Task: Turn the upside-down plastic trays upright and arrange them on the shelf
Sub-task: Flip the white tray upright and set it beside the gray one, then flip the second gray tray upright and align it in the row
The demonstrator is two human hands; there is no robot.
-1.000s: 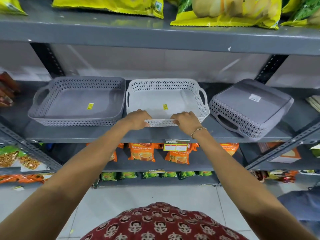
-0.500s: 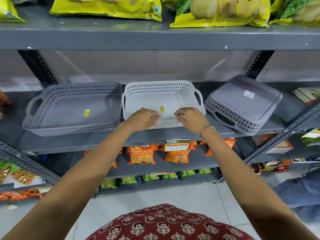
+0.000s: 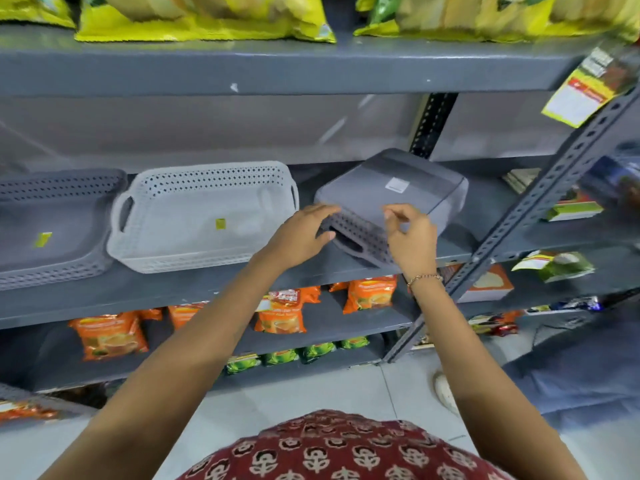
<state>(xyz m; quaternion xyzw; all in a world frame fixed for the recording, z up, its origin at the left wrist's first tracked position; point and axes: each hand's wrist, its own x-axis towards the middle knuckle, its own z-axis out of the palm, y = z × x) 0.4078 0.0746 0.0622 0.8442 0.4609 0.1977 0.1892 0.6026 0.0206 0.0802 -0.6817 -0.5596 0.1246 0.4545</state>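
Observation:
Three perforated plastic trays lie on the grey middle shelf (image 3: 207, 282). A grey tray (image 3: 52, 230) at the left and a white tray (image 3: 204, 216) in the middle are upright. At the right a darker grey tray (image 3: 398, 192) lies upside down and skewed, a white label on its base. My left hand (image 3: 301, 233) is at its near left corner, fingers spread. Just in front of the tray's near edge is my right hand (image 3: 410, 237), with fingers curled apart. Neither hand clearly grips the tray.
Yellow snack bags (image 3: 207, 15) fill the shelf above. Orange packets (image 3: 280, 313) and green packets (image 3: 280, 356) sit on the lower shelves. A slotted grey upright (image 3: 519, 216) slants down at the right, with more goods beyond it. A person's shoe (image 3: 445, 393) is on the floor.
Both hands have let go of the white tray's front rim and moved right to the upside-down grey tray. The view has swung right.

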